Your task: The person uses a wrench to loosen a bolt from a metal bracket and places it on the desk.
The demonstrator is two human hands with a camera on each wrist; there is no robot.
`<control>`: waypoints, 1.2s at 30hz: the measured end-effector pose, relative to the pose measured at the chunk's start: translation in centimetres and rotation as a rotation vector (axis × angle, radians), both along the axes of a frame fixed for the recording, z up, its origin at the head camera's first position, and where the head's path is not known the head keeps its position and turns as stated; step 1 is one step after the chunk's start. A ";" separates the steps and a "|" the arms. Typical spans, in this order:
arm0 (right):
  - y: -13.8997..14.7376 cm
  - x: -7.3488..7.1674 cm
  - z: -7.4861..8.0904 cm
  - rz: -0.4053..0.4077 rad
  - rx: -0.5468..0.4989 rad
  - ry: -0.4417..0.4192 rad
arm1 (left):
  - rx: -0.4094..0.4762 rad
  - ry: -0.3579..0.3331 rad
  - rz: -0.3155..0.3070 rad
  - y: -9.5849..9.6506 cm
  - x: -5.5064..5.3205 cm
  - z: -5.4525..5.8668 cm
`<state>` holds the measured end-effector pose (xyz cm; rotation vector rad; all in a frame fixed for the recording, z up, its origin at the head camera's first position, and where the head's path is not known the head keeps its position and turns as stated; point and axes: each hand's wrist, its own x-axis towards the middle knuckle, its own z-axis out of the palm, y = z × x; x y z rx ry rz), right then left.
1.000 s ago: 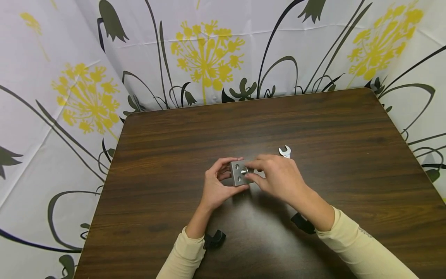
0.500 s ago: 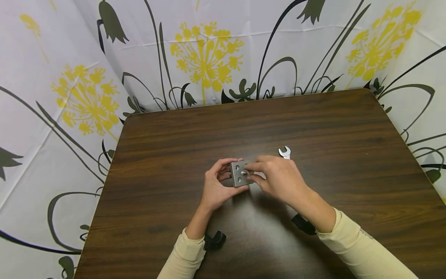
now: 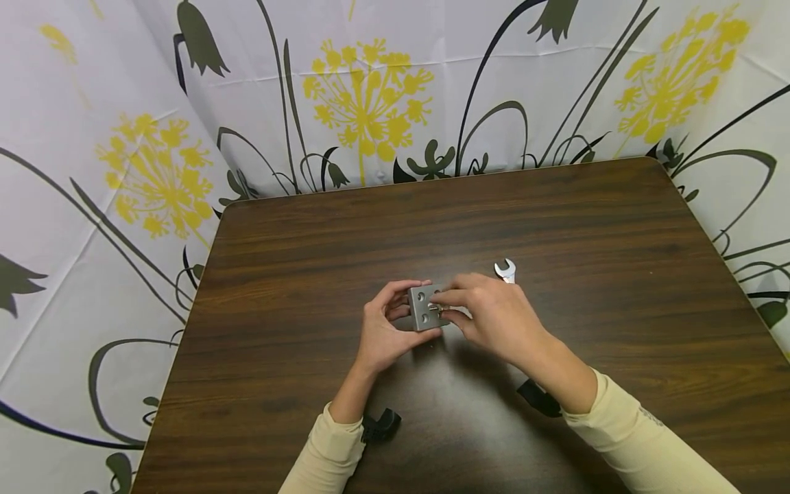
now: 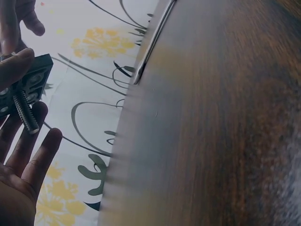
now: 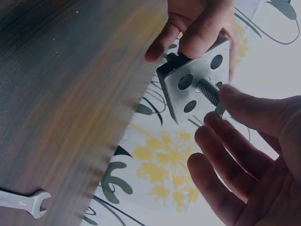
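My left hand (image 3: 385, 329) grips a grey square metal block (image 3: 416, 310) by its edges, thumb below and fingers above, over the table. Several round holes surround the block's centre in the right wrist view. A threaded bolt (image 5: 208, 91) stands out of the middle of that face. Its outer end, with a hex part, lies between the thumb and fingertips of my right hand (image 3: 496, 312), which pinch it; the other fingers are loosely bent. On the block's other side, the left wrist view shows a length of threaded shank (image 4: 26, 113) sticking out.
An open-ended wrench (image 3: 505, 272) lies on the dark wooden table (image 3: 308, 261), just beyond my right hand and partly hidden by it. Behind the table hangs a white cloth (image 3: 247, 62) with yellow and grey flowers. Black wrist mounts (image 3: 381, 425) sit under both forearms.
My right thumb and fingertips have shifted slightly around the bolt's end, covering more of it in the head view. The left hand and block stay nearly still.
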<state>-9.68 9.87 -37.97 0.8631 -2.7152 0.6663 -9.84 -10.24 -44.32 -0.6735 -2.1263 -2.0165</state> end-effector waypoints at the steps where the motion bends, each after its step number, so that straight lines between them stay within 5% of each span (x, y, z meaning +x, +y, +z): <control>1: 0.0 0.0 0.0 0.010 -0.002 0.007 | 0.000 -0.003 0.002 0.0 0.0 0.0; 9: -0.2 -0.3 0.1 -0.085 -0.005 -0.042 | -0.005 -0.005 -0.004 -0.2 -0.2 0.1; 17: -0.6 -0.8 0.4 0.000 0.007 -0.007 | 0.005 -0.015 -0.024 -0.7 -1.0 0.3; 24: -1.3 -1.5 0.5 -0.088 -0.003 -0.062 | 0.001 -0.028 -0.033 -1.2 -1.8 0.5; 31: -1.6 -2.1 0.6 -0.023 0.030 -0.023 | 0.003 -0.023 -0.056 -1.8 -2.8 0.2; 36: -2.1 -2.6 0.6 -0.107 0.011 -0.054 | 0.008 -0.028 -0.068 -2.2 -3.4 0.1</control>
